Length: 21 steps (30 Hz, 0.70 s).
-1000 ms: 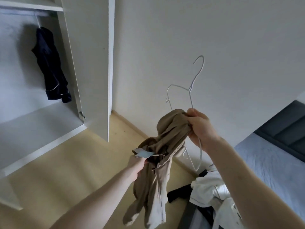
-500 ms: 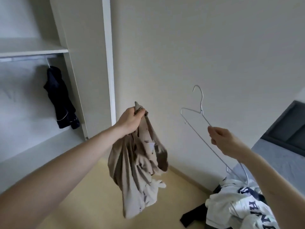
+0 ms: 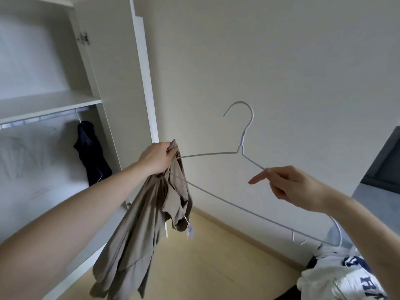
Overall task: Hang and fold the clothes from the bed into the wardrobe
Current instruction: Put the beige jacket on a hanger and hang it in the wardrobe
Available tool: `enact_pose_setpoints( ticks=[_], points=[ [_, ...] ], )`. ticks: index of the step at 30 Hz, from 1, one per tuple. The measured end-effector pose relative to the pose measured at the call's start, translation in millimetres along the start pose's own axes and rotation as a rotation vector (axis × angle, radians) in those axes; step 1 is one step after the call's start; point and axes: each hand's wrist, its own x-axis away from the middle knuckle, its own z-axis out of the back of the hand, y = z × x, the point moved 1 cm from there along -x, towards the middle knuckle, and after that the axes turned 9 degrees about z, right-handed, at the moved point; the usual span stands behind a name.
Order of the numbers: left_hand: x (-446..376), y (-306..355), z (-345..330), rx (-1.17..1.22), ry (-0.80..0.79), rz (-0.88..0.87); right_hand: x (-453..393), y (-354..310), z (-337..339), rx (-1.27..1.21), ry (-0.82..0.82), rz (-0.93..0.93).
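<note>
- A beige garment is being gripped at its bunched top by the left hand, whose fingers are curled round the cloth; the rest is hanging slack below, to the left of the white wire hanger.
- The hanger is being pinched on its right shoulder wire by the right hand, with the forefinger pointing out straight toward the garment; the hanger's left tip is being brought against the bunched cloth at the left hand.
- For a clean result, the neck opening is probably best found and spread first, so the tip is being fed inside the garment and not into a fold; the hanger is best being kept level while the cloth is drawn along the wire.
- Below the hanger's right end, white printed clothes are lying piled, seemingly on the bed.
- Beyond the hanger, to its left, the wardrobe is standing open; on its rail, under a shelf, one dark garment is hanging.
</note>
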Motion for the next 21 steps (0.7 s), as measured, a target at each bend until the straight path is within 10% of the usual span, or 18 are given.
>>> enact_pose_setpoints(
  ticks=[14, 21],
  points=[
    [13, 57, 39, 0.277, 0.004, -0.155, -38, -5, -51, 0.106, 0.000, 0.017],
    [42, 99, 54, 0.704, -0.551, -0.255, -30, 9, -69, -0.280, 0.331, 0.114]
  ],
)
